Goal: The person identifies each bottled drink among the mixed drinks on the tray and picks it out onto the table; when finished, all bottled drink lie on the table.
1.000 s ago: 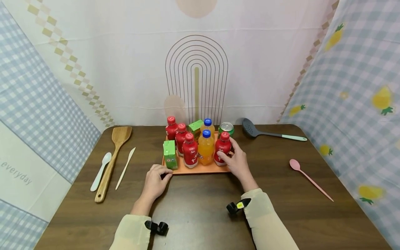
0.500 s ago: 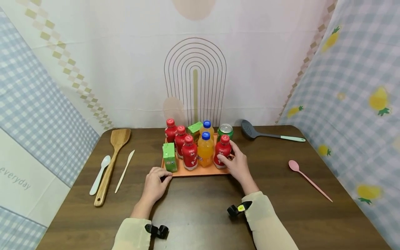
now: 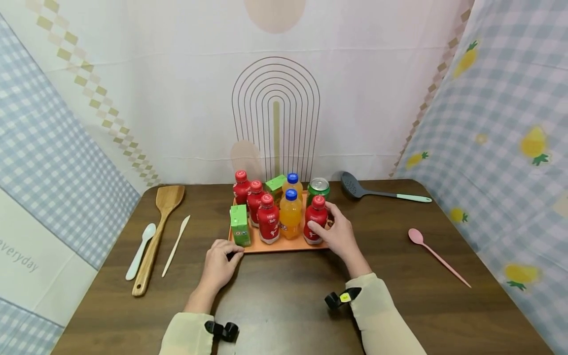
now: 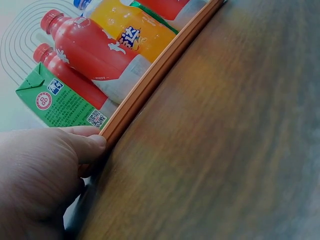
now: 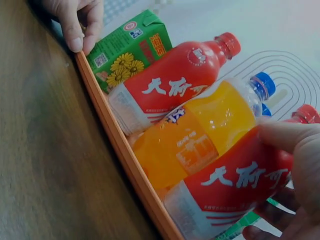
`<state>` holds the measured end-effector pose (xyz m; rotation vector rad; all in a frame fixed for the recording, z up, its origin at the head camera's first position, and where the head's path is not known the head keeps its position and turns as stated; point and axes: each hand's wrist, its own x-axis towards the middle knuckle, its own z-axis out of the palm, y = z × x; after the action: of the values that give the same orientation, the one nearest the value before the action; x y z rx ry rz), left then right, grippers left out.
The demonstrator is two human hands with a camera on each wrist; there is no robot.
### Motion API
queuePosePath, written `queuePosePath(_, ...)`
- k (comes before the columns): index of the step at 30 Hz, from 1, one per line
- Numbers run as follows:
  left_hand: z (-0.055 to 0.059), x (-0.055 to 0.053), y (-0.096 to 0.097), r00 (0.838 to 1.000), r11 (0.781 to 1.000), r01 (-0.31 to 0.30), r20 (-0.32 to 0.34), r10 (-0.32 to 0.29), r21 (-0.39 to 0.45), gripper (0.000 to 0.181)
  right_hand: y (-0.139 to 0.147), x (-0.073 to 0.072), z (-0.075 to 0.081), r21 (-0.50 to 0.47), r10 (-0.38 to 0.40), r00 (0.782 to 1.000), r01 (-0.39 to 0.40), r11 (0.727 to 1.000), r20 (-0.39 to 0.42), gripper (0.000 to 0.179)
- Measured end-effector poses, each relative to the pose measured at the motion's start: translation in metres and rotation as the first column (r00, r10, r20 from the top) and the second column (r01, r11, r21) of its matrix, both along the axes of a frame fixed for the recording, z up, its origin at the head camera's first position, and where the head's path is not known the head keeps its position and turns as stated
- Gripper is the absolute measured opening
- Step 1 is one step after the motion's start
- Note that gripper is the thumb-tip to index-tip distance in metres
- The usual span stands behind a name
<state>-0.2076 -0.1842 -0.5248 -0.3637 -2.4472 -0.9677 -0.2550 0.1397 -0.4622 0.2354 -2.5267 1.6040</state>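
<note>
Red bottle (image 3: 315, 221) stands at the near right corner of an orange tray (image 3: 284, 248) on the counter (image 3: 284, 296), with the right hand (image 3: 340, 234) gripping it from the right. The left hand (image 3: 220, 264) pinches the tray's near left corner, just beside a green carton (image 3: 240, 226). An orange soda bottle (image 3: 290, 217) stands left of the gripped bottle, a green can (image 3: 319, 187) beyond it.
</note>
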Motion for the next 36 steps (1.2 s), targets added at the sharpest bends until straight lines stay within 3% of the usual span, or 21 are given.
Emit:
queuePosePath(9,0.001,0.0,0.002,1.0,1.0,0.003,-0.002,-0.003,-0.004,0.011,0.0,0.003,0.006,-0.155,-0.036,0.999,0.038,0.987,0.017,0.054)
queuePosePath(12,0.002,-0.001,0.003,1.0,1.0,0.005,-0.005,-0.005,-0.007,0.01,0.0,0.004,0.011,-0.169,-0.041,0.999,0.044,0.985,0.022,0.049)
queuePosePath(19,0.003,-0.001,0.002,1.0,1.0,-0.002,0.009,0.002,-0.011,0.011,-0.01,0.025,0.042,-0.137,-0.031,1.0,0.03,0.99,0.0,0.043)
queuePosePath(21,0.004,-0.001,0.003,1.0,1.0,-0.001,0.003,0.001,-0.009,0.011,-0.011,0.027,0.044,-0.133,-0.031,0.999,0.029,0.991,-0.011,0.042)
queuePosePath(28,0.006,-0.002,0.003,1.0,1.0,-0.004,-0.004,0.004,-0.003,0.011,-0.01,0.026,0.044,-0.146,-0.037,0.998,0.031,0.989,-0.043,0.041)
queuePosePath(36,0.005,-0.002,-0.001,1.0,1.0,0.001,0.007,-0.001,-0.002,0.011,-0.005,0.021,0.042,-0.215,-0.11,0.994,0.101,0.971,-0.028,0.039)
